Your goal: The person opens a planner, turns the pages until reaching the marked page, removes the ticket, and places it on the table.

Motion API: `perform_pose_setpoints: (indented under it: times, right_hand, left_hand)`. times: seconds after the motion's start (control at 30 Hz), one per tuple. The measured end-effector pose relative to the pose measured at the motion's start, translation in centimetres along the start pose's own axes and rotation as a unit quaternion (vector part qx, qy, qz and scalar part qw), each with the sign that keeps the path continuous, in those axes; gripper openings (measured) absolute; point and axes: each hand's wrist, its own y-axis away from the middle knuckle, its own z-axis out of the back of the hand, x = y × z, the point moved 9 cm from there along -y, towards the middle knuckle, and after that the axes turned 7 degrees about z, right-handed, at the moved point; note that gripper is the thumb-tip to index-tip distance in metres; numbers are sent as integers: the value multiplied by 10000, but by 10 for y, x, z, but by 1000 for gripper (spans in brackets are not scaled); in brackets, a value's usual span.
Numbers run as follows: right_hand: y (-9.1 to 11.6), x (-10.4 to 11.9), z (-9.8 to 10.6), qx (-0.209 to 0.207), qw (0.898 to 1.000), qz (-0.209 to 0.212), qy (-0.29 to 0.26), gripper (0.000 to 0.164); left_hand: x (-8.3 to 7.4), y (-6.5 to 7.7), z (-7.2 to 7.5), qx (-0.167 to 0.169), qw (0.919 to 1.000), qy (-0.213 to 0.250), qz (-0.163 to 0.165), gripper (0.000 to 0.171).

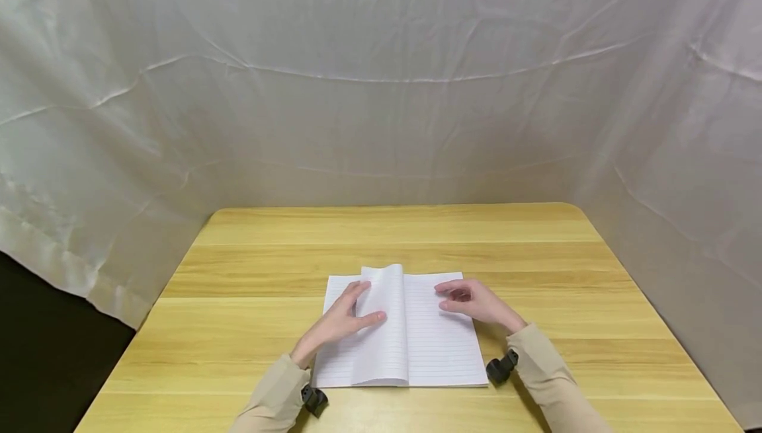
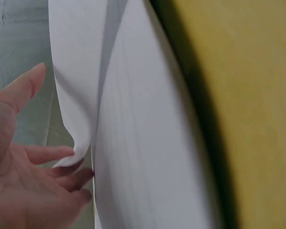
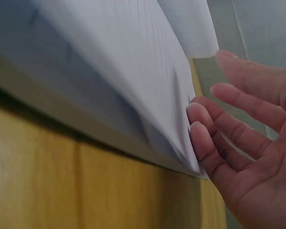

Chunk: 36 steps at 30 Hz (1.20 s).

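Observation:
An open notebook [image 1: 448, 350] with lined white pages lies on the table. One leaf [image 1: 387, 337] stands curled over near the spine, its free edge leaning to the left. My left hand [image 1: 338, 320] is at that leaf, thumb and fingers spread. In the left wrist view the leaf's bent corner [image 2: 69, 161] lies against the index finger, with the other fingers close beneath and the thumb held apart. Over the right-hand page, my right hand [image 1: 481, 302] has its fingers loosely bent. The right wrist view shows its lower fingertips [image 3: 200, 136] right at the page's surface.
The wooden table [image 1: 250, 274] extends around the notebook on all sides. Pale grey cloth [image 1: 393, 135] hangs behind it and along both sides. A dark gap [image 1: 53, 347] shows at the lower left. Each wrist carries a small black camera [image 1: 502, 367].

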Motion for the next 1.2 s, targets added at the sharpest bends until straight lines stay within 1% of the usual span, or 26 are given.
perform_pose_setpoints:
  times: [0.1,0.27,0.37,0.47,0.57,0.67,0.77,0.87,0.93,1.03,1.1,1.2]
  right_hand:
    - [-1,0,0,7,9999,16,-108,38]
    - [-2,2,0,93,9997,-10,-245,39]
    - [-3,3,-1,137,9994,-60,-307,39]
    - [-2,3,-2,165,9991,-103,-369,39]
    - [-3,3,-2,181,9990,-111,-404,38]
    - [-3,2,-2,188,9989,-76,-413,38]
    - [-2,0,-3,192,9990,-60,-409,38]
    - [-2,0,-3,197,9990,-48,-395,37]
    - [-3,0,-3,192,9990,-44,-391,37]
    - [-2,1,-3,165,9991,-60,-384,37]
    - [-2,0,-2,144,9992,-85,-371,37]
    - [-2,-1,-1,127,9992,-106,-351,37]
  left_hand:
    - [2,0,4,-231,9996,-125,107,96]
    - [2,-1,13,-652,9977,-172,84,105]
    - [2,-1,12,-651,9974,-300,90,109]
    - [2,-1,10,-560,9964,-624,81,111]
    - [1,-1,5,-367,9943,-998,55,111]
    - [-3,-1,-2,-101,9924,-1220,-92,110]
    - [-7,0,-10,233,9895,-1392,-300,108]
    - [-10,2,-19,618,9839,-1604,-491,101]
    - [-12,3,-26,912,9777,-1787,-625,94]
    - [-13,6,-35,1311,9703,-1895,-731,82]
    - [-13,8,-39,1487,9660,-1979,-748,75]
    - [-13,9,-41,1618,9625,-2064,-698,70]
